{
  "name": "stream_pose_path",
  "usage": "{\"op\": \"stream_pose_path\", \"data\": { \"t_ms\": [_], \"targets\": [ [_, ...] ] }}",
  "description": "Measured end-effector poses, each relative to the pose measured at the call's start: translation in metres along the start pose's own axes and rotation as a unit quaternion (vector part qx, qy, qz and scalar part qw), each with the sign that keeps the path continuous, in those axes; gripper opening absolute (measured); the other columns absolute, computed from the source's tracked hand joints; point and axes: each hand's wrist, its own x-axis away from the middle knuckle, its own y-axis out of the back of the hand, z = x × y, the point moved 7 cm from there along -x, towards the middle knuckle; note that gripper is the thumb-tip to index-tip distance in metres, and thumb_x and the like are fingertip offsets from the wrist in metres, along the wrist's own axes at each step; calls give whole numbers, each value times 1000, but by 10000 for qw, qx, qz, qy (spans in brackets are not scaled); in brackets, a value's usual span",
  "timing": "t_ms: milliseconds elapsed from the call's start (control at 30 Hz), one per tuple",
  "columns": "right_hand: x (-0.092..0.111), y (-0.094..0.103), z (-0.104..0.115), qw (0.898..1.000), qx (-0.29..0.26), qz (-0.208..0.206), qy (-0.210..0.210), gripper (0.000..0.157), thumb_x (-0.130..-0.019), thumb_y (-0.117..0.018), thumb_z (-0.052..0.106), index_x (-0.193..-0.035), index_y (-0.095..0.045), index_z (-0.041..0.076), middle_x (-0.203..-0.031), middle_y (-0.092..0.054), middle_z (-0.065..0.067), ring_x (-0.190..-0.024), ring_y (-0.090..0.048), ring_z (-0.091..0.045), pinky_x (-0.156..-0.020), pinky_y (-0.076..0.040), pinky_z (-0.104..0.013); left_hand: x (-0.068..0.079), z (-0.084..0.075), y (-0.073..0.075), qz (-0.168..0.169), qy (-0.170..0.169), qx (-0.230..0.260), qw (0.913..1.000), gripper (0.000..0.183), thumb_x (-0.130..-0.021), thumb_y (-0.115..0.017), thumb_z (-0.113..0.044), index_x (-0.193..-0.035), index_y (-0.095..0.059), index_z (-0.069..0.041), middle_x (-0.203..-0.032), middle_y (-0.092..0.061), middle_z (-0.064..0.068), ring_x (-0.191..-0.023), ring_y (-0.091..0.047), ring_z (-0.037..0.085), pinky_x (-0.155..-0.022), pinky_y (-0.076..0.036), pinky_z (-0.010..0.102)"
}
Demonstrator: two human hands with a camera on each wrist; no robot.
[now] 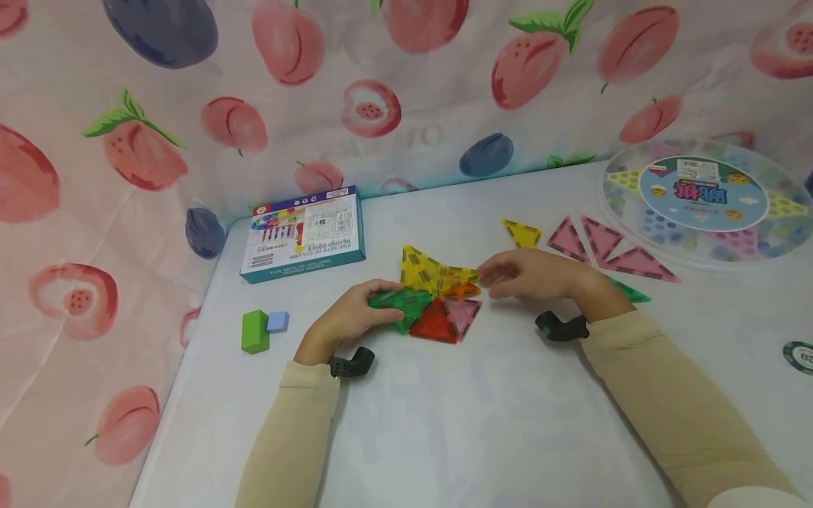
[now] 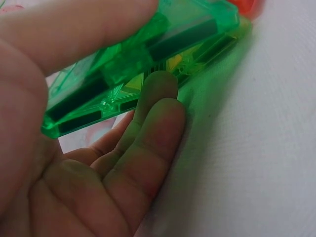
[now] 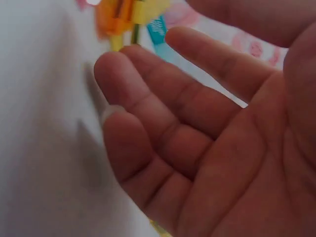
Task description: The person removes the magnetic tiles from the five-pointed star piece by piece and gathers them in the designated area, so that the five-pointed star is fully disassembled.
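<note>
My left hand (image 1: 351, 315) holds a translucent green triangular magnetic tile (image 2: 192, 29), thumb on top and fingers under it. That tile belongs to a joined cluster, with yellow tiles (image 1: 419, 271), an orange tile (image 1: 464, 290), a red tile (image 1: 435, 323) and a pink tile (image 1: 462, 315) fanned round a common point. My right hand (image 1: 540, 275) is at the cluster's right side, its fingertips close to the tip of a yellow tile. Its fingers are loosely bent, and the right wrist view shows nothing between them.
Behind the right hand lie a loose yellow tile (image 1: 522, 233), pink tiles (image 1: 567, 238) and a partly hidden green tile (image 1: 630, 291). A round game board (image 1: 705, 240) lies back right, a poker chip (image 1: 799, 357) right. Left are a flat box (image 1: 305, 233), a green block (image 1: 255, 331) and a blue block (image 1: 277, 322).
</note>
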Motion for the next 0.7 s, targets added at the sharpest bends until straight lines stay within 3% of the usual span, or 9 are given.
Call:
{"op": "stream_pose_path", "data": {
  "t_ms": [67, 167, 300, 400, 567, 700],
  "targets": [
    [-2, -6, 2, 9999, -54, 114, 72, 48, -85, -61, 32, -126, -49, 12, -121, -53, -3, -107, -51, -20, -89, -40, -41, 5, -7, -1, 48, 8, 24, 10000, 43, -76, -71, -32, -116, -57, -26, -118, -48, 1, -104, -42, 23, -92, -31, 41],
    [-3, -8, 4, 9996, -268, -53, 91, 50, -84, -62, 30, -129, -47, 14, -126, -50, -3, -104, -52, -18, -87, -41, -41, 13, -18, -2, 85, 17, 14, 10000, 43, -78, -70, -27, -118, -56, -21, -119, -48, 4, -105, -42, 23, -92, -31, 41],
    [-7, -12, 11, 9955, -825, -265, 394, 54, -86, -61, 29, -134, -41, 15, -132, -43, -6, -103, -52, -19, -88, -40, -42, 17, -23, -2, 94, 59, -28, 9999, 44, -79, -69, -25, -120, -54, -18, -121, -47, 3, -105, -42, 22, -93, -31, 40],
    [-13, -19, 18, 9942, -876, -342, 530, 59, -85, -60, 34, -136, -37, 15, -131, -43, -7, -106, -50, -20, -88, -39, -42, 18, -24, -3, 72, 8, 7, 10000, 44, -80, -68, -23, -121, -54, -17, -120, -48, 4, -105, -42, 22, -93, -31, 40],
    [-18, -27, 17, 9965, -615, -506, 250, 61, -83, -61, 39, -135, -39, 14, -127, -47, -4, -111, -47, -19, -90, -39, -39, 18, -23, -3, 95, 49, -18, 9999, 43, -80, -68, -25, -120, -54, -18, -120, -48, 3, -105, -42, 22, -92, -31, 40],
    [-19, -23, 11, 9948, -677, -763, -71, 59, -84, -59, 40, -135, -40, 15, -134, -41, -4, -116, -44, -23, -92, -36, -43, 15, -20, -2, 86, 43, -18, 10000, 44, -80, -68, -24, -121, -54, -18, -120, -48, 3, -105, -42, 22, -92, -31, 40]
  ]
}}
